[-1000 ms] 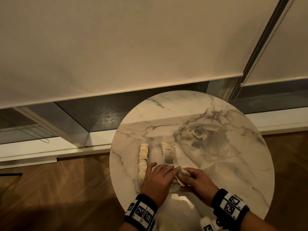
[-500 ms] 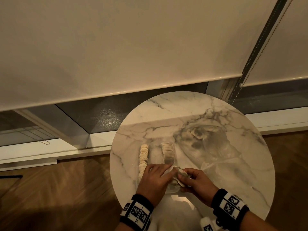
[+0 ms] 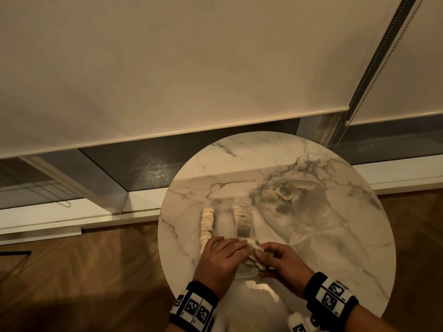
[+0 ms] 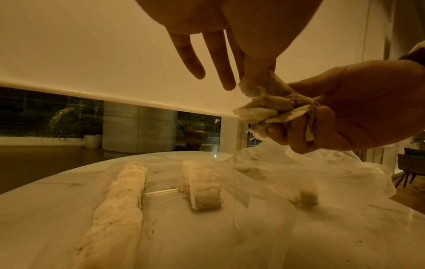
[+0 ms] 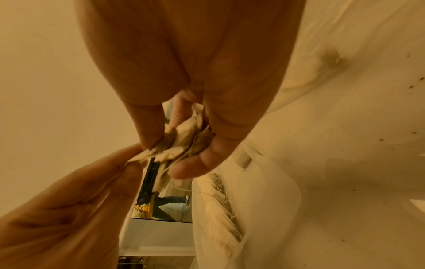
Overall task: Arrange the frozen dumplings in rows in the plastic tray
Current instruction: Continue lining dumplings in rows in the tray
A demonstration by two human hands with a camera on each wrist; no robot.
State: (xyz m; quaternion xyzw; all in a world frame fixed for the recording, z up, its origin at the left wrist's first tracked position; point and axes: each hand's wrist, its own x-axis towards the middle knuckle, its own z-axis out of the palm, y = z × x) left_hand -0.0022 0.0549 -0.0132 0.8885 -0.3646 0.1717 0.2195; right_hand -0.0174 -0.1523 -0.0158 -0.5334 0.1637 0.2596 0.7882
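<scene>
Head view shows a clump of pale, flat, crumpled dumplings [image 3: 254, 254] held over the near end of the plastic tray [image 3: 244, 274], right hand [image 3: 282, 264] clamping it while left hand [image 3: 220, 259] pinches one edge, seemingly to peel one free for the short right row [image 3: 243, 220].

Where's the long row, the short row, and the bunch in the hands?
long row [image 4: 119, 196], left wrist view, middle of its top.
short row [image 4: 204, 189], left wrist view, its top.
bunch [image 4: 266, 107], left wrist view, its crumpled middle.
</scene>
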